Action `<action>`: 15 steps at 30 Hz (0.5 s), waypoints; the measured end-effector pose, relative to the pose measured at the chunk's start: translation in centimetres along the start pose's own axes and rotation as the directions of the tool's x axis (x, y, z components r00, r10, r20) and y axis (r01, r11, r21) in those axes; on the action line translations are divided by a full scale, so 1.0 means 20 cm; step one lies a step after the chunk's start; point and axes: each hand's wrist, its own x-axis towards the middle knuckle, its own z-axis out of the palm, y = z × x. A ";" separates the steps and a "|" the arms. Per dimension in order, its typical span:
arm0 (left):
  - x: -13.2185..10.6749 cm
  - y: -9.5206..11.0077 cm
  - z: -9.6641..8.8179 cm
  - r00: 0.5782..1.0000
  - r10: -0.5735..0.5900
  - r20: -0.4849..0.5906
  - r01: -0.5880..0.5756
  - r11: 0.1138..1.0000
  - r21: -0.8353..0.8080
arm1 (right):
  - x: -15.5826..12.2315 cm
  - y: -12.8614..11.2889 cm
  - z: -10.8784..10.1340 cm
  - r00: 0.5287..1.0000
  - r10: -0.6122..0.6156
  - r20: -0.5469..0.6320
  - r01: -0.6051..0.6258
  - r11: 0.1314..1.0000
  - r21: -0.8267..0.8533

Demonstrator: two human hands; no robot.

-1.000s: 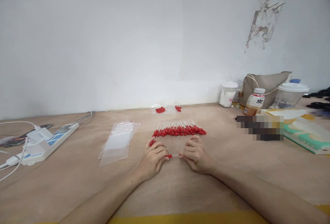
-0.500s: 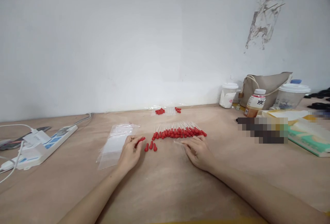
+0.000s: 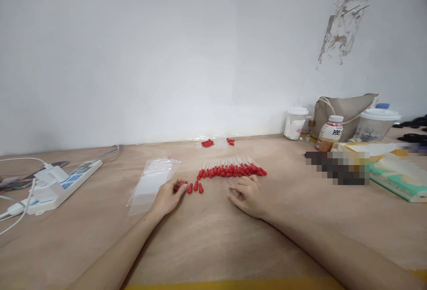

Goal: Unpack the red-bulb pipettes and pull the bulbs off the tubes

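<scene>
My left hand [image 3: 167, 197] rests on the wooden table [image 3: 213, 236], its fingers pinched on a red rubber bulb beside three loose red bulbs [image 3: 195, 187]. My right hand [image 3: 248, 196] lies just right of them, fingers curled on a thin clear tube [image 3: 231, 182] that is hard to make out. Just beyond both hands runs a row of clear droppers with red bulbs [image 3: 231, 171]. A stack of clear plastic bags [image 3: 151, 183] lies to the left of my left hand.
Farther back near the wall lie bagged red bulbs and tubes [image 3: 216, 142]. A white power strip [image 3: 63, 181] with plugs and cables lies at the left. At the right stand a paper cup [image 3: 295, 122], a bottle [image 3: 330, 132], a beige bag [image 3: 343, 110], a lidded tub [image 3: 378, 123] and a book [image 3: 396, 174].
My hands have pulled the red bulb off the tube and moved apart. The left hand carried the bulb left and down beside the loose bulbs; the right hand stayed with the tube.
</scene>
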 end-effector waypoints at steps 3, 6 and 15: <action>0.00 -0.01 -0.01 1.000 0.015 -0.005 -0.015 0.999 0.049 | 0.00 -0.03 -0.02 0.997 0.024 0.079 -0.029 0.998 0.054; -0.02 0.02 -0.01 0.990 0.109 -0.094 -0.092 0.981 0.172 | 0.00 -0.03 -0.03 0.992 0.045 0.118 -0.056 0.994 0.091; -0.16 0.39 0.13 0.810 0.525 0.263 -0.569 0.811 0.133 | 0.00 0.06 0.01 0.921 0.379 0.092 -0.388 0.914 0.119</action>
